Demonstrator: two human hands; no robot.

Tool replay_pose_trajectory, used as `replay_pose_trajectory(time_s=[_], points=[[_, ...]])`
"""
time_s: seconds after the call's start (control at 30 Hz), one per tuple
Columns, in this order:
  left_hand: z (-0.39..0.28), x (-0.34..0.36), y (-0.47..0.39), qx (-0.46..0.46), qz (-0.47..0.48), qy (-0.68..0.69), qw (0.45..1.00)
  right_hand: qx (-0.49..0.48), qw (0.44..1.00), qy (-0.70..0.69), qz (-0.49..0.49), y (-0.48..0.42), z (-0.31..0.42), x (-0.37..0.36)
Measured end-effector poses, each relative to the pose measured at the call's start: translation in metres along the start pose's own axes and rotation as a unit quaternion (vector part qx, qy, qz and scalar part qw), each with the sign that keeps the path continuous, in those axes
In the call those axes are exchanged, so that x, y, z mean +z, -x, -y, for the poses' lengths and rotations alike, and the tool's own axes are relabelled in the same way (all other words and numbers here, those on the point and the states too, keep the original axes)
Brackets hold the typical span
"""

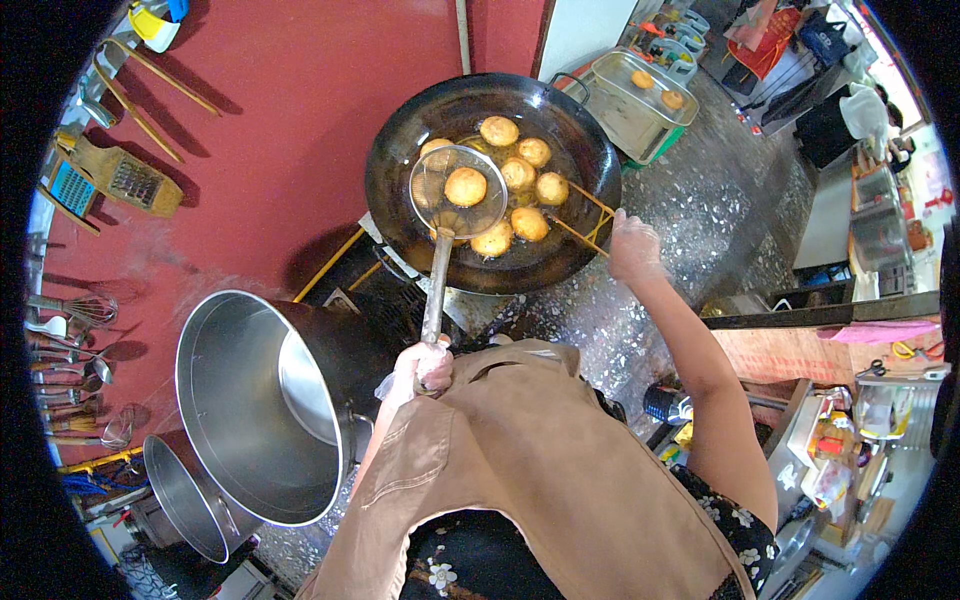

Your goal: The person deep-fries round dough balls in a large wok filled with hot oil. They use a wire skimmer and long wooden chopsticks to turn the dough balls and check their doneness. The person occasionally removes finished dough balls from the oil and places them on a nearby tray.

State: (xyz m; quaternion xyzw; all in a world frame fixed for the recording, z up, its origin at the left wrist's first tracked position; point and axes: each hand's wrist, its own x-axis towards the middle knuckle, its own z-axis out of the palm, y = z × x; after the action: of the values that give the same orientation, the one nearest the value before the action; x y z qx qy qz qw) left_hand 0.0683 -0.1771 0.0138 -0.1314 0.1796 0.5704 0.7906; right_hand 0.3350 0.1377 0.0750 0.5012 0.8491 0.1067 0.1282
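My left hand (429,367), in a clear plastic glove, grips the handle of a wire-mesh skimmer (431,180). One round golden fried cake (465,186) rests in the mesh, over the left part of a large dark wok (394,135). Several more golden cakes (517,174) sit in the oil, a few partly hidden beneath the skimmer. Gloved too, my right hand (634,246) holds yellowish tongs (592,196) at the wok's right rim. The tongs' two arms reach in beside a cake (552,188) and are spread apart; whether they touch it I cannot tell.
A tray (622,75) with two fried cakes stands beyond the wok's right handle. Left of me are a large steel pot (232,405) and a smaller pot (180,495). Graters (139,180), a whisk (90,308) and other utensils hang along the red wall (277,90).
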Motion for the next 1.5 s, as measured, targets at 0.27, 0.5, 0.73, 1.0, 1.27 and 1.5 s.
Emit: replay_pose_trajectory(time_s=[0.27,0.5,0.73,1.0,1.27,1.5], points=[[0.001,-0.019,-0.003,-0.010,0.025,0.004,1.000,0.072,0.921,-0.297,0.240,0.002,-0.011,-0.044],[0.000,-0.030,-0.008,-0.026,0.046,0.014,0.999,0.155,0.927,-0.314,0.130,0.020,-0.015,-0.034],[-0.003,-0.036,-0.013,-0.033,0.061,0.016,0.997,0.156,0.946,-0.275,0.073,0.014,-0.008,-0.031],[-0.004,-0.029,-0.012,-0.030,0.051,0.010,0.998,0.154,0.961,-0.224,0.059,-0.013,0.004,-0.028],[0.003,-0.038,-0.011,-0.021,0.069,0.025,0.997,0.043,0.992,-0.092,-0.072,-0.024,0.001,-0.028],[0.002,-0.012,-0.004,-0.005,-0.031,-0.012,0.999,-0.018,0.981,0.071,-0.178,-0.083,-0.003,0.011]])
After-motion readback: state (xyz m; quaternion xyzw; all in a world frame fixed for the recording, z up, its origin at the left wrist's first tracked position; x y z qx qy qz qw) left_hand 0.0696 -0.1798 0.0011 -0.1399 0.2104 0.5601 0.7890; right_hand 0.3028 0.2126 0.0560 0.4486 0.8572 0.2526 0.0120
